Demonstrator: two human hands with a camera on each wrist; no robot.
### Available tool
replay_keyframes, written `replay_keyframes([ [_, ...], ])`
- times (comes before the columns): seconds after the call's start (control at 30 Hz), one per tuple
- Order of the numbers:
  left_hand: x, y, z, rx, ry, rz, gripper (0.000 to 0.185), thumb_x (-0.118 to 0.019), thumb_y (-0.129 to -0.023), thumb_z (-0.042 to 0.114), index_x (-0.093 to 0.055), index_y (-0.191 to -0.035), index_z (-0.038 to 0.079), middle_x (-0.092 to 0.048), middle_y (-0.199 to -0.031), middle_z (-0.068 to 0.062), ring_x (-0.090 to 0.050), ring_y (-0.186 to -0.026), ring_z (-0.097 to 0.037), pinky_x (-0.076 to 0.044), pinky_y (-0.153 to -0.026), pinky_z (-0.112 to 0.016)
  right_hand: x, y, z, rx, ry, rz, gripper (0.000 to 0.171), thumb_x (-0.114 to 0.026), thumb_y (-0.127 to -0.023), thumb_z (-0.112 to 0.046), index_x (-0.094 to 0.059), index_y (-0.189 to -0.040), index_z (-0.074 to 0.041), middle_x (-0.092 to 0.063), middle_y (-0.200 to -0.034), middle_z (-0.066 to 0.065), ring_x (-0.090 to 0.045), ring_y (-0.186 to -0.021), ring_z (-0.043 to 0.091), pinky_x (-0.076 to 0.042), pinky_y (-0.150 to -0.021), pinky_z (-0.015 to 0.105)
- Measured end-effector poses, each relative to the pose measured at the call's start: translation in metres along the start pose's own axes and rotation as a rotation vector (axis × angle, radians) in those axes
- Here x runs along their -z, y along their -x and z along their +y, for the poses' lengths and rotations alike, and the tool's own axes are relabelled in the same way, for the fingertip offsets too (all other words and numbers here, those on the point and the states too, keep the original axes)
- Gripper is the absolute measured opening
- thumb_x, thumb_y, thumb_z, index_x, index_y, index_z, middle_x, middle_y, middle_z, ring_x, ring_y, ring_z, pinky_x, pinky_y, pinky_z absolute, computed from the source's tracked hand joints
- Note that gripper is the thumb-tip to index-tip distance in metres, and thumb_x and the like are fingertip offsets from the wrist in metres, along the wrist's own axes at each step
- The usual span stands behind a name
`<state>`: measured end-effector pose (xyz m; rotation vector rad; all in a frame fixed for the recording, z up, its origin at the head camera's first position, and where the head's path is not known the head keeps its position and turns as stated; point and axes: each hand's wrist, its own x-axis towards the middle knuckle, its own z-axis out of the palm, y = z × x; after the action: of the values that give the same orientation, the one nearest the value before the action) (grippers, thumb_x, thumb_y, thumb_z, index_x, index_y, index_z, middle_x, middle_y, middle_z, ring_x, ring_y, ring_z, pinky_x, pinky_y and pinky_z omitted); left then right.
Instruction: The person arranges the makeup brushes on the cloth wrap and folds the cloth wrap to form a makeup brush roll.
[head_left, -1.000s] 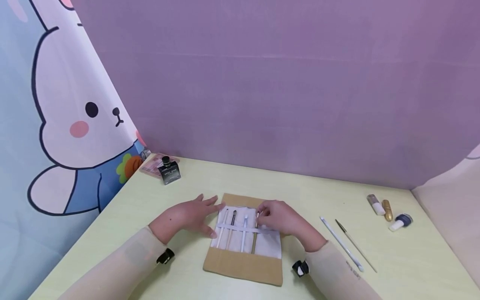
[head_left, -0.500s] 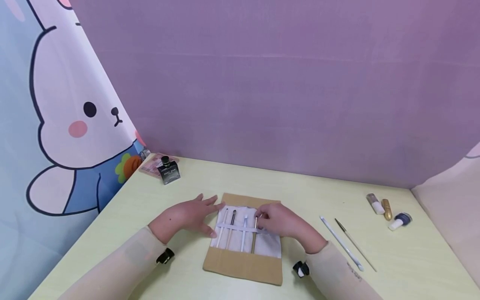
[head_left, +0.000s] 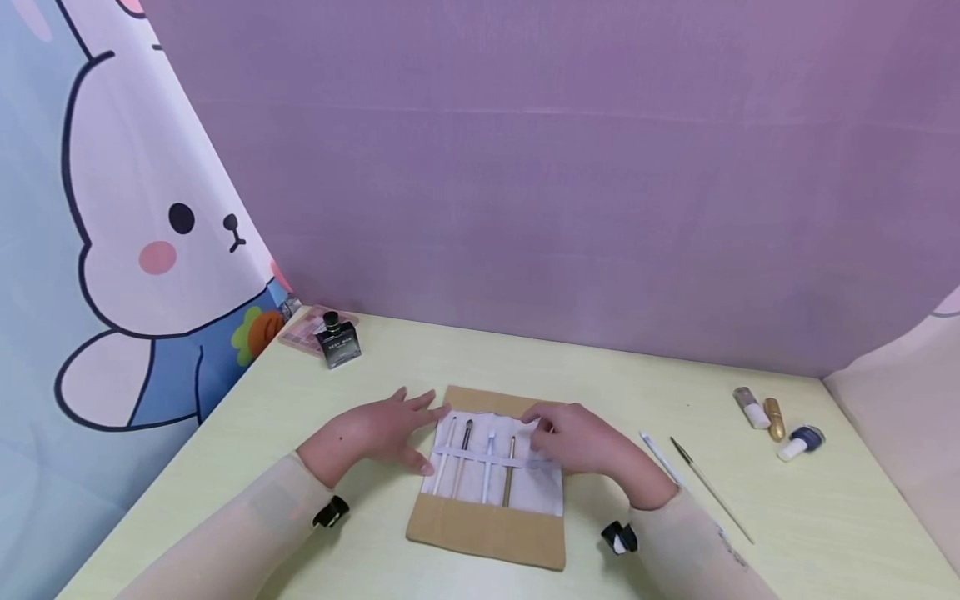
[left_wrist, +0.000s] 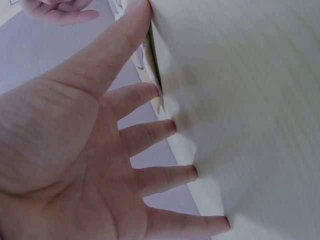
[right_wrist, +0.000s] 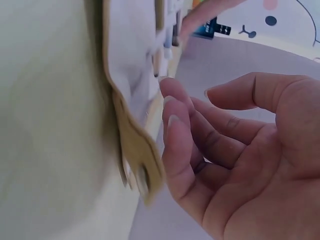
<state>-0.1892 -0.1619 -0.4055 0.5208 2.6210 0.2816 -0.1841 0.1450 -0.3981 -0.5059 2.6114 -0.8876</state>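
A brown roll-up brush case (head_left: 487,529) lies open on the pale green table, its white lining facing up. Several thin brushes (head_left: 489,467) sit side by side under a white elastic band; the rightmost has a gold handle (head_left: 509,477). My left hand (head_left: 375,433) lies flat with fingers spread, its fingertips at the case's left edge (left_wrist: 150,55). My right hand (head_left: 581,442) hovers over the case's right part with loosely curled fingers. In the right wrist view, the right hand (right_wrist: 235,150) holds nothing, close to the case's brown edge (right_wrist: 132,135).
At the far left stand a black perfume bottle (head_left: 337,340) and a pink palette (head_left: 303,333). A long white stick (head_left: 660,450) and a thin dark tool (head_left: 712,492) lie right of the case. Three small bottles (head_left: 774,419) sit far right. Purple backdrop behind.
My right hand has let go of the gold-handled brush and shifted a little right; the brush now lies under the band. The left hand has stayed put.
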Motion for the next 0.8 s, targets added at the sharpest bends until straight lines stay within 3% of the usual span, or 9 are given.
replay_keyframes([
  [0.2, 0.000, 0.000, 0.000, 0.003, -0.005, -0.001, 0.098, -0.086, -0.085, 0.051, -0.038, -0.167, 0.026, -0.025, -0.180, -0.010, -0.019, -0.163, -0.055, -0.039, -0.120, -0.074, 0.022, 0.013, 0.008, 0.005, -0.009, 0.044, 0.037, -0.058, -0.103, -0.014, -0.067, -0.138, -0.007, -0.073, -0.106, 0.005, -0.062, -0.081, 0.015, -0.051, -0.068, 0.032],
  [0.4, 0.000, 0.000, 0.001, 0.006, -0.007, -0.002, 0.098, -0.086, -0.085, 0.052, -0.039, -0.167, 0.027, -0.025, -0.180, -0.010, -0.019, -0.164, -0.055, -0.039, -0.119, -0.075, 0.048, 0.031, 0.021, 0.034, -0.014, 0.145, 0.033, -0.058, -0.107, -0.019, -0.067, -0.137, -0.009, -0.074, -0.114, 0.008, -0.070, -0.089, 0.019, -0.055, -0.072, 0.032],
  [0.57, 0.001, 0.001, 0.000, 0.008, -0.010, -0.002, 0.098, -0.086, -0.085, 0.052, -0.038, -0.167, 0.027, -0.025, -0.180, -0.010, -0.018, -0.164, -0.055, -0.039, -0.119, -0.075, 0.067, 0.048, 0.034, 0.033, -0.015, 0.212, 0.034, -0.059, -0.108, -0.021, -0.065, -0.139, -0.008, -0.074, -0.118, 0.012, -0.069, -0.093, 0.018, -0.058, -0.072, 0.029],
  [0.8, 0.000, 0.001, 0.000, 0.005, -0.005, -0.001, 0.099, -0.086, -0.085, 0.053, -0.038, -0.167, 0.028, -0.025, -0.180, -0.009, -0.018, -0.164, -0.054, -0.038, -0.120, -0.075, 0.080, 0.066, 0.056, -0.005, -0.001, 0.244, 0.038, -0.059, -0.109, -0.024, -0.062, -0.142, -0.006, -0.074, -0.120, 0.014, -0.069, -0.095, 0.017, -0.057, -0.068, 0.027],
])
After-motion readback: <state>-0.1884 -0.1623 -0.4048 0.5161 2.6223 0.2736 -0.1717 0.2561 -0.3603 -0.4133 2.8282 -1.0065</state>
